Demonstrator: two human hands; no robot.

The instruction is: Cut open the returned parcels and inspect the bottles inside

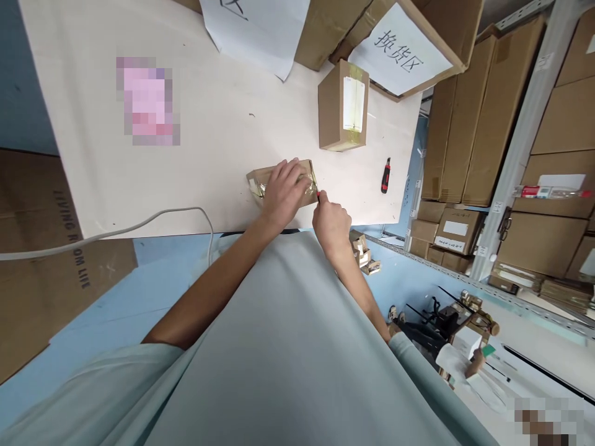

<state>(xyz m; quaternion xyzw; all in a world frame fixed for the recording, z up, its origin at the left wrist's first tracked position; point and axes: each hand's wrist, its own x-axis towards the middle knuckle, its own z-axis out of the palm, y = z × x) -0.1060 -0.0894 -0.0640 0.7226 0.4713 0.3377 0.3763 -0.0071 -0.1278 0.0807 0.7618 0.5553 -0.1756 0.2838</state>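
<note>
A small cardboard box (260,178) wrapped in clear tape lies near the front edge of the pale table (209,124). My left hand (284,193) lies on top of it with its fingers spread, pressing it down. My right hand (331,222) is closed in a fist at the box's right end, gripping a small tool with a red tip (318,195) that touches the box's taped edge. Most of that tool is hidden inside the fist.
A taller taped cardboard box (343,105) stands further back on the table. A red and black utility knife (385,175) lies to the right. Cartons with paper signs (403,51) sit at the back. Shelves of cartons (548,186) fill the right. A white cable (139,224) crosses the table edge.
</note>
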